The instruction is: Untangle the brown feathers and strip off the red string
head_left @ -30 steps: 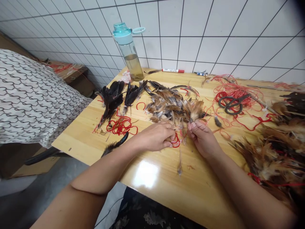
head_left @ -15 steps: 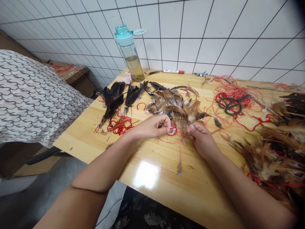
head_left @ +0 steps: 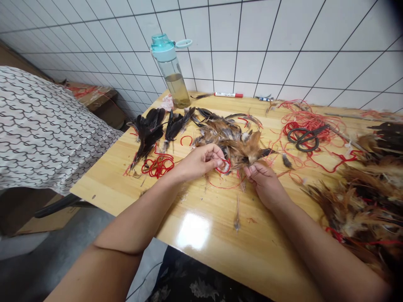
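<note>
A soft brown feather bunch (head_left: 247,151) lies on the shiny yellow wood table (head_left: 201,218), pinched narrow by the right hand (head_left: 266,184). The left hand (head_left: 200,163) seems to hold a thin red thread loop (head_left: 224,168) in a small pinch. If the thread slips or snags, the feathers could pull loose and scatter

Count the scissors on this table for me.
1. The dark-handled scissors lie on a tangle of red thread toward the far right of the wooden table; more could be hidden under the feather heap at right.
</note>
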{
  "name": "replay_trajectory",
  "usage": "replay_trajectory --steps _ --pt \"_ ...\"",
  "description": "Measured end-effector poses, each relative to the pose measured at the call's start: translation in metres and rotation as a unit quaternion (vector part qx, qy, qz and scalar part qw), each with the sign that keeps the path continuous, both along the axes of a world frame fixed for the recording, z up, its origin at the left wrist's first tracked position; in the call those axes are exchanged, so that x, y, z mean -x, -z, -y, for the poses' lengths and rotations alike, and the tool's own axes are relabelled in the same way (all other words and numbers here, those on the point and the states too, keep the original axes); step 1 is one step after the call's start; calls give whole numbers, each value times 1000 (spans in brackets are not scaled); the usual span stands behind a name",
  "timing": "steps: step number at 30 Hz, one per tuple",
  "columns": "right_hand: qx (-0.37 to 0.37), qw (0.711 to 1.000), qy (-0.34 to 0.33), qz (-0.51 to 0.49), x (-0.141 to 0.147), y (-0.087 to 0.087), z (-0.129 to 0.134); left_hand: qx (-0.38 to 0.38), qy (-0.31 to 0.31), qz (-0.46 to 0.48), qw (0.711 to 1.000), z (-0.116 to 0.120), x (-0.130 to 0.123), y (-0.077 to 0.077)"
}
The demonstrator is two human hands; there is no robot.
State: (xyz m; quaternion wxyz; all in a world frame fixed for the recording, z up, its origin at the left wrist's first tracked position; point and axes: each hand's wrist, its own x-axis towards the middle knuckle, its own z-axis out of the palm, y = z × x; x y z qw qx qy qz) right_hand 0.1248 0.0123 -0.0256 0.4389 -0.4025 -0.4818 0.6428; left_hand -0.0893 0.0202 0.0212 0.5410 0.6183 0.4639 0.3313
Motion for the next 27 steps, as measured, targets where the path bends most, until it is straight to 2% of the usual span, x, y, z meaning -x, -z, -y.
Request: replay_trajectory --steps 7,13,20,23,27 --pt "-16 1000 -15 -11 0 -4 3 -9 1 31 999 5 -10 2" --pt "-63 994 -78 34 -2 -2 2 -22 21 49 998 11 -24 8" --pt "12 997 -77 23 -4 -5 -2 8 35 70 997 14 -27 7" --pt "22 996 -82 26 -3 -6 -1 -34 14 46 998 13 -26 8" --pt "3 995 -91 51 -3 -7 0 -153 -24 -95 983 13 -23 12"
